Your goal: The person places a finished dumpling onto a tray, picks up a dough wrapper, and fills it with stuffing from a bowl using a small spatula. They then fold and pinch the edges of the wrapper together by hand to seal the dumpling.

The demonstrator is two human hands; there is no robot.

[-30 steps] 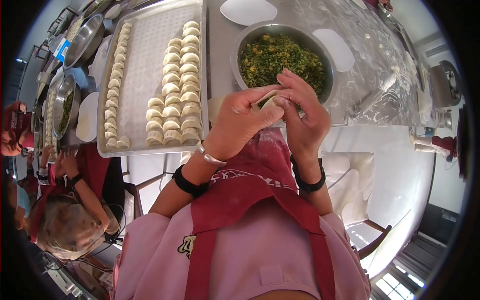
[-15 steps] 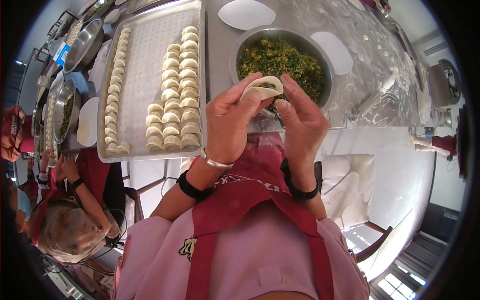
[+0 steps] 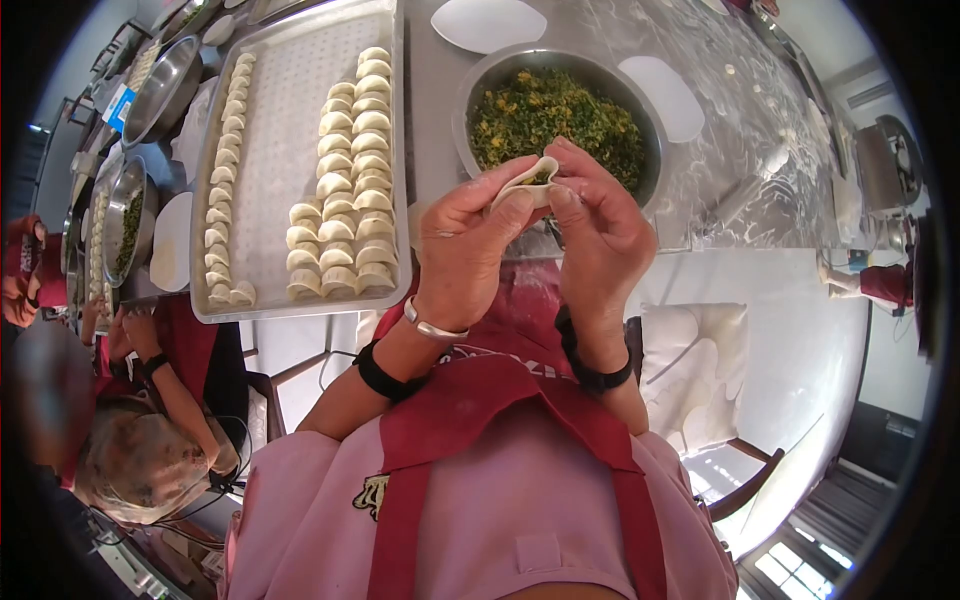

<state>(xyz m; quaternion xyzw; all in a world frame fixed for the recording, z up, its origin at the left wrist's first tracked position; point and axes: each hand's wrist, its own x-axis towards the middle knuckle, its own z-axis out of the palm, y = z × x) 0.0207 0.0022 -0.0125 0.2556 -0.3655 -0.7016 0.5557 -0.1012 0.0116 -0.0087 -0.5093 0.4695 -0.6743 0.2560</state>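
Note:
Between my two hands is a dumpling (image 3: 527, 184), a pale dough wrapper partly folded, with a bit of green filling showing at its top. My left hand (image 3: 474, 232) grips its left side between thumb and fingers. My right hand (image 3: 603, 217) pinches its right edge, thumb in front and fingers behind. Just beyond my hands stands a steel bowl (image 3: 463, 124) of chopped green and yellow filling (image 3: 560, 115). Something dark, perhaps a utensil, shows partly below the dumpling and is mostly hidden.
On my left, a metal tray (image 3: 280, 120) bears rows of folded dumplings (image 3: 337, 205). White plates (image 3: 488, 24) lie near the bowl. A floury rolling pin (image 3: 745, 188) rests on the right of the table. A co-worker in a cap (image 3: 150, 460) works at the left, near more bowls (image 3: 130, 215).
My right hand has moved left and closed on the wrapper's right edge. The wrapper is now folded further, with less filling showing.

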